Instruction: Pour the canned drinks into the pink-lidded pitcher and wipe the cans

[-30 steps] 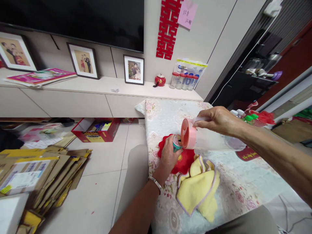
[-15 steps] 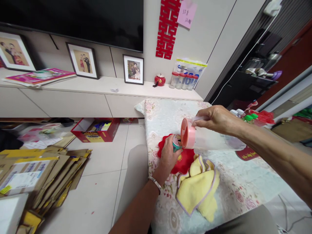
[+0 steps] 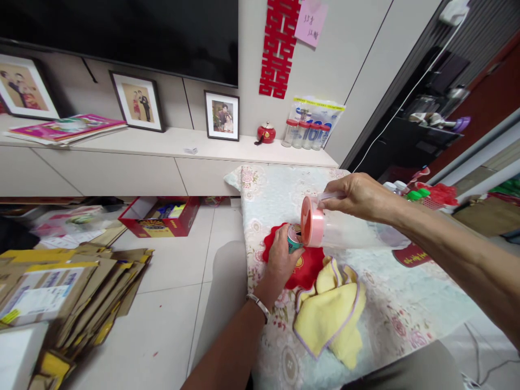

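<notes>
Left hand (image 3: 282, 259) curled round the small can (image 3: 294, 237); grip closed about its side, thumb and fingers wrapped on it; can sat over the red scalloped dish (image 3: 312, 270) on the cloth-covered table (image 3: 278, 187), top tipped somewhat toward the jug; whether its base rested on the dish could not be told, the hand hid it.

Right hand (image 3: 359, 196) held the clear jug (image 3: 349, 230) by its handle (image 3: 332, 196), grip pinched firmly on it from above; jug lay nearly level in the air, pink lid (image 3: 313, 223) foremost, its rim right at the can's open top; contact or a slight gap, could not tell; no stream showed; level inside unclear.

Judgement on doing it well: rim and opening wanted lining up exactly, since the can's mouth looked far narrower than the lid; tilt best altered by small turns of the right wrist, with no push against the can; left grip best kept steady without squeezing, thin walls probably dented easily; the heavier far end of the jug would likely drag on the wrist, so a firm hold counted; yellow cloth (image 3: 330, 317) lay near, just beside the dish, handy for drips.
</notes>
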Tool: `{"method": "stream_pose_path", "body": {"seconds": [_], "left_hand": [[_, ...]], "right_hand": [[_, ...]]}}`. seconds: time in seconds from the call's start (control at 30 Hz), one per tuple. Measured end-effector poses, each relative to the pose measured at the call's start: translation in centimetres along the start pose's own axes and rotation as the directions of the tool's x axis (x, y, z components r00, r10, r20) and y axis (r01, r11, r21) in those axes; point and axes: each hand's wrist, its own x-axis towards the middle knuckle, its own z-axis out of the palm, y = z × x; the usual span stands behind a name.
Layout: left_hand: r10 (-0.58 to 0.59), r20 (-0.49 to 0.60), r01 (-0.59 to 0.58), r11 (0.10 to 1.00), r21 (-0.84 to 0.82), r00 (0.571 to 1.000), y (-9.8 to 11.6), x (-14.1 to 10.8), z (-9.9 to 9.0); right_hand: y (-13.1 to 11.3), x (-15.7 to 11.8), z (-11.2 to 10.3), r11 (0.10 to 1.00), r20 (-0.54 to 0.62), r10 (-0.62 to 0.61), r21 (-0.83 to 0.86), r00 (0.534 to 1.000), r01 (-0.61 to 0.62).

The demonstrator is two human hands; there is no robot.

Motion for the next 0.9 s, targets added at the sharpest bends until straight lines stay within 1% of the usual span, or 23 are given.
{"method": "stream_pose_path", "body": {"seconds": [0.5, 0.9], "left_hand": [[-0.001, -0.009, 0.001, 1.0, -0.009, 1.0, -0.01, -0.01, 0.01], [-0.002, -0.007, 0.002, 1.0, -0.006, 1.0, 0.01, -0.02, 0.03]], "right_hand": [[-0.18, 0.5, -0.04, 1.0, 0.003, -0.002, 0.004, 1.0, 0.002], [-0.4, 0.83, -0.24, 0.999, 0.011, 0.009, -0.031, 1.0, -0.009]]}}
